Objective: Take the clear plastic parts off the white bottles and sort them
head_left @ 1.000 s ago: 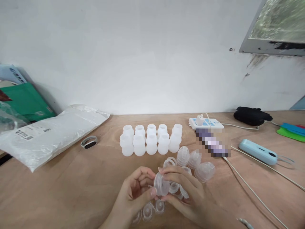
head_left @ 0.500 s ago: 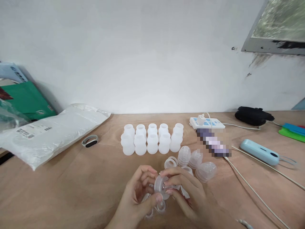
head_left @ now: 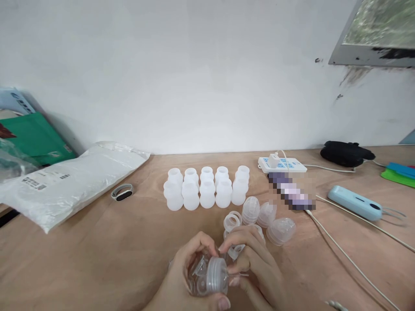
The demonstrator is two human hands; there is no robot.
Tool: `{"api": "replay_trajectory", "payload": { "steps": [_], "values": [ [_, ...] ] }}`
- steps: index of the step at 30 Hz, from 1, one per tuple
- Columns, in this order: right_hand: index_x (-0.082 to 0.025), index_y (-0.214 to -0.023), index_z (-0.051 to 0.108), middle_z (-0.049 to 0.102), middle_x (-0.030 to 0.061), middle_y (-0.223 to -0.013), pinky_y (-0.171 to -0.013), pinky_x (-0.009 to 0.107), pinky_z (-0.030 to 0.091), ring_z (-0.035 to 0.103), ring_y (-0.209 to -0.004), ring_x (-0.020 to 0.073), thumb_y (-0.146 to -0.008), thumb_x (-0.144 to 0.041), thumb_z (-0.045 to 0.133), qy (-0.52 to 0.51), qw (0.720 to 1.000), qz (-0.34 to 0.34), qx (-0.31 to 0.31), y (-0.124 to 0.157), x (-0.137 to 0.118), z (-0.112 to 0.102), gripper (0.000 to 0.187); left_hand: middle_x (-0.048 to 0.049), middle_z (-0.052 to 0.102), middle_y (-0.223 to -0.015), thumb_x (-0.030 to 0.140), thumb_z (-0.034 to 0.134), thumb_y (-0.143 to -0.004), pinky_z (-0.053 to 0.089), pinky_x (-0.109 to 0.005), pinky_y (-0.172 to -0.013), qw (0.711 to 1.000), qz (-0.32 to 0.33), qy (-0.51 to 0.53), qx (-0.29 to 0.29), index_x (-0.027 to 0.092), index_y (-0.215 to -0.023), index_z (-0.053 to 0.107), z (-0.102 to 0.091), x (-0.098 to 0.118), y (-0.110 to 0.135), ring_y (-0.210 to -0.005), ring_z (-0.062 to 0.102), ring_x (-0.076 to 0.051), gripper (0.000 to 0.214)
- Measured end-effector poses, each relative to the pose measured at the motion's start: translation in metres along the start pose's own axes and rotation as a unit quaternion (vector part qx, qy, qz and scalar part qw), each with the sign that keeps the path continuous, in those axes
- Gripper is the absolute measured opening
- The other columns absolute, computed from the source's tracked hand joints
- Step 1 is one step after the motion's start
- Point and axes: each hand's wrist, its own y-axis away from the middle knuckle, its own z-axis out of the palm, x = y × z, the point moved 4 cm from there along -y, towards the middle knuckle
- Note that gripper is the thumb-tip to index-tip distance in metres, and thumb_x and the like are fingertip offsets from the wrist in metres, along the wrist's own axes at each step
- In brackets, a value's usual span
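My left hand (head_left: 184,276) curls around a clear ribbed plastic bottle collar (head_left: 216,274), thumb below and fingers above. My right hand (head_left: 256,263) pinches at the collar's right side, where a thin clear stem (head_left: 241,275) sticks out between its fingers. Other small clear plastic parts (head_left: 199,274) show beyond the collar, partly hidden by my left hand. Just past my right hand lie white rings (head_left: 232,221) and more collars. Several clear domed caps (head_left: 250,210) stand or lie to the right of them.
Several frosted white bottles (head_left: 207,194) stand in two rows ahead. A wristband (head_left: 122,192) and a white plastic parcel (head_left: 78,181) lie left. Rightward are a power strip (head_left: 296,166), a blurred phone (head_left: 290,190), a light-blue device (head_left: 355,203), trailing cables and a black case (head_left: 346,153).
Both hands have moved slightly down and nearer with the collar, which has turned to show its ribbed side. A thin stem now points right. Things on the table stay put.
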Motion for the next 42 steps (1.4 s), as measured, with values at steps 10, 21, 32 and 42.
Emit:
{"api": "replay_trajectory", "payload": {
  "steps": [10, 21, 32, 42],
  "values": [
    [-0.022, -0.090, 0.054, 0.063, 0.0039, -0.089, -0.073, 0.035, 0.051, 0.062, -0.085, 0.0203, -0.100, -0.018, 0.049, -0.040, 0.998, 0.017, -0.037, -0.010, -0.010, -0.015, 0.012, 0.0040, 0.046, -0.079, 0.046, 0.087, -0.068, 0.027, -0.022, -0.058, 0.998, 0.054, -0.018, 0.012, 0.023, -0.084, 0.044, -0.006, 0.006, -0.003, -0.066, 0.038, -0.011, 0.051],
    [-0.022, -0.086, 0.052, 0.059, 0.0022, -0.079, -0.067, 0.034, 0.048, 0.060, -0.076, 0.0197, -0.094, -0.011, 0.049, -0.031, 0.999, 0.016, 0.014, -0.010, -0.010, -0.014, 0.015, 0.0043, 0.045, -0.076, 0.051, 0.086, -0.067, 0.029, -0.023, -0.057, 0.995, 0.074, -0.068, 0.024, 0.023, -0.081, 0.047, -0.014, 0.016, -0.007, -0.066, 0.039, -0.012, 0.050],
    [-0.020, -0.102, 0.054, 0.063, 0.0080, -0.102, -0.080, 0.036, 0.052, 0.061, -0.094, 0.0217, -0.099, -0.020, 0.049, -0.003, 0.998, 0.030, -0.063, -0.010, -0.002, -0.013, 0.006, 0.0034, 0.050, -0.078, 0.046, 0.089, -0.061, 0.030, -0.022, -0.058, 0.997, -0.009, -0.079, 0.019, 0.021, -0.083, 0.048, -0.018, 0.009, -0.008, -0.066, 0.041, -0.011, 0.053],
    [-0.014, -0.122, 0.057, 0.067, 0.0124, -0.108, -0.084, 0.034, 0.057, 0.065, -0.099, 0.0220, -0.098, -0.022, 0.057, 0.046, 0.995, -0.019, -0.082, -0.001, -0.008, -0.002, 0.025, -0.0013, 0.060, -0.087, 0.067, 0.085, -0.057, 0.042, -0.027, -0.067, 0.997, -0.020, -0.076, 0.015, 0.020, -0.089, 0.057, -0.018, 0.006, -0.010, -0.077, 0.054, -0.018, 0.063]
  ]
}}
